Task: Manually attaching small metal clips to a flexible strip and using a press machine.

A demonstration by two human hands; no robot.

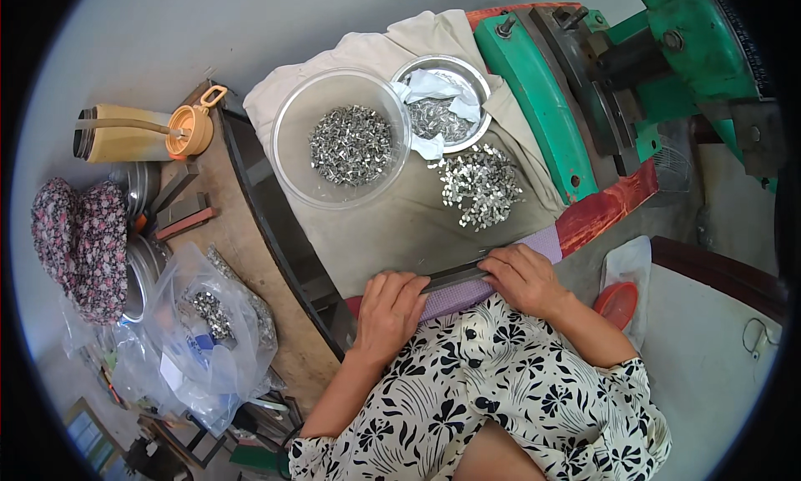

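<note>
A dark, narrow strip [455, 277] lies along the near edge of the cloth-covered table, above a purple padded edge [457, 300]. My left hand [389, 308] is closed over the strip's left end, fingers bent. On its right end rests my right hand [527, 279], with the thumb and fingers closed at the strip. Beyond my hands a loose pile of small, shiny metal pieces [482, 187] sits on the cloth [375, 243]. A clear plastic tub [288, 160] of small metal parts stands to its left. Behind the pile is a steel bowl [480, 85] with metal pieces and white wrapping.
A green machine [534, 101] takes up the right side of the table. On a wooden side table [242, 272] at the left are a yellow bottle [129, 132], a floral cloth item [79, 247] and a clear plastic bag [200, 347] with metal parts. A red bowl [617, 304] stands at the right.
</note>
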